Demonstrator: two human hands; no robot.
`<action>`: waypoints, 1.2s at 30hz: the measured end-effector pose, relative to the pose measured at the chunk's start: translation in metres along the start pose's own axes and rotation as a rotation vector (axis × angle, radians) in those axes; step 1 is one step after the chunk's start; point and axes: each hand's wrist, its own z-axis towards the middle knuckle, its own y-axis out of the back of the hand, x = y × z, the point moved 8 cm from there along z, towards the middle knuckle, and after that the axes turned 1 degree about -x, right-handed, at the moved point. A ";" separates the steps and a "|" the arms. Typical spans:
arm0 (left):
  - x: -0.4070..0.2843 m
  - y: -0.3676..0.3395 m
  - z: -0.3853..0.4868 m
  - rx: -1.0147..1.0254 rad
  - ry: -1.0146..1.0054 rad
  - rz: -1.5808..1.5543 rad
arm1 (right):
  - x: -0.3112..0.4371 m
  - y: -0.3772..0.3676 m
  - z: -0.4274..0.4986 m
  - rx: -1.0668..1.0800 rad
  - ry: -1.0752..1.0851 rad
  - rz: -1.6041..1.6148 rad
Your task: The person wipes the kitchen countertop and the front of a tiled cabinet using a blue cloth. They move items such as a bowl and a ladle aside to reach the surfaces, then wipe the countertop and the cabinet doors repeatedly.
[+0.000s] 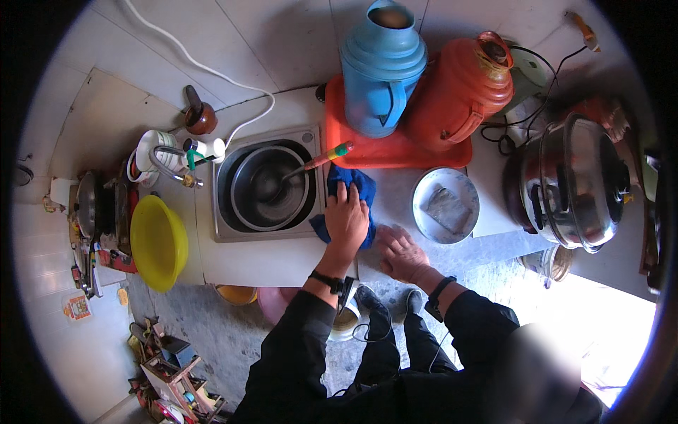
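Note:
My left hand [347, 220] presses down on a crumpled blue cloth [365, 185] on the countertop, just right of the sink. Slightly blurred, my right hand [403, 257] rests near the counter's front edge with nothing in it, close to the cloth. The stainless steel sink [225, 237] holds a round metal basin [249, 206]. A utensil's red, yellow and green handle [336, 152] leans out of the basin over the sink's right rim, above the cloth. Right of my hands, a white plate [446, 233] carries a greyish square item [449, 206] that I cannot identify.
A red tray [371, 159] bears blue [376, 79] and red [455, 95] thermos flasks. A lidded steel pot [567, 180] stands far right. Left are a faucet [169, 169], a yellow basin [159, 244], stacked bowls [151, 151] and a brown mortar with pestle [200, 117].

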 end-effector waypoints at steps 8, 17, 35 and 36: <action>-0.048 -0.004 -0.013 0.014 -0.312 -0.090 | 0.002 0.007 0.000 -0.012 -0.006 0.047; -0.069 -0.035 0.026 0.093 -0.472 -0.118 | 0.003 0.017 0.002 -0.143 0.043 0.075; -0.036 -0.026 -0.054 0.114 -0.303 -0.089 | 0.002 0.019 -0.005 -0.254 0.063 0.154; -0.034 -0.027 -0.059 0.116 -0.300 -0.096 | 0.003 0.020 -0.007 -0.263 0.058 0.144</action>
